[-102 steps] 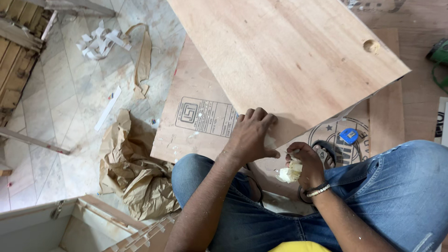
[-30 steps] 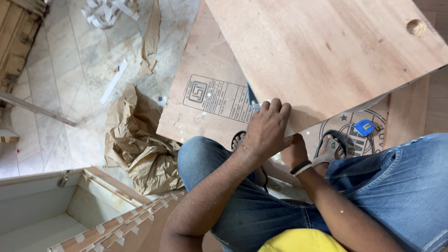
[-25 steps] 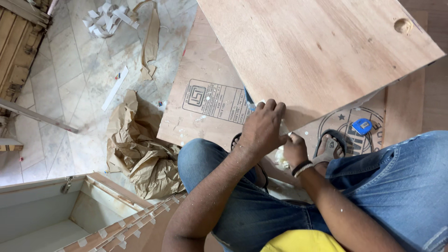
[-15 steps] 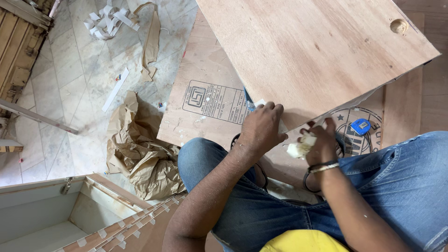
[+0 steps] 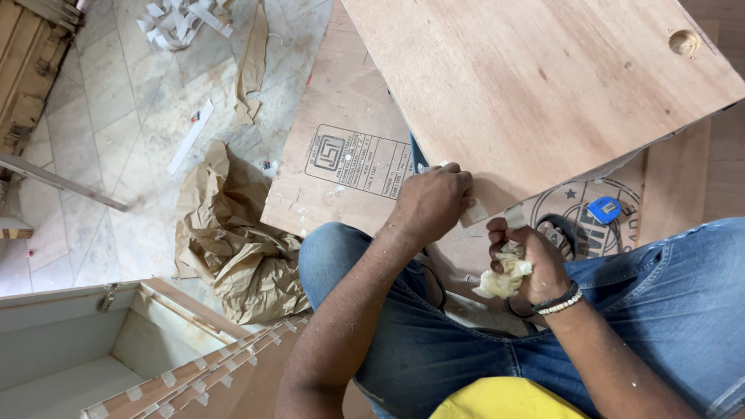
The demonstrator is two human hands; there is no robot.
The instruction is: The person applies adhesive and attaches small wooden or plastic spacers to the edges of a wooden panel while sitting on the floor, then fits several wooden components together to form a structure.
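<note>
Your left hand (image 5: 434,200) curled knuckles-up, pinching the near edge of the wood board (image 5: 543,85), your right hand (image 5: 528,260) fisted around crumpled tape (image 5: 503,278) just beside it, knees crowding below.

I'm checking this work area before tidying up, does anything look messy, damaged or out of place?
Yes. Crumpled brown paper lies heaped on the tiled floor beside the person's knee, with torn white strips scattered farther off. The right hand holds a wad of peeled tape. The plywood board itself looks undamaged.
</note>
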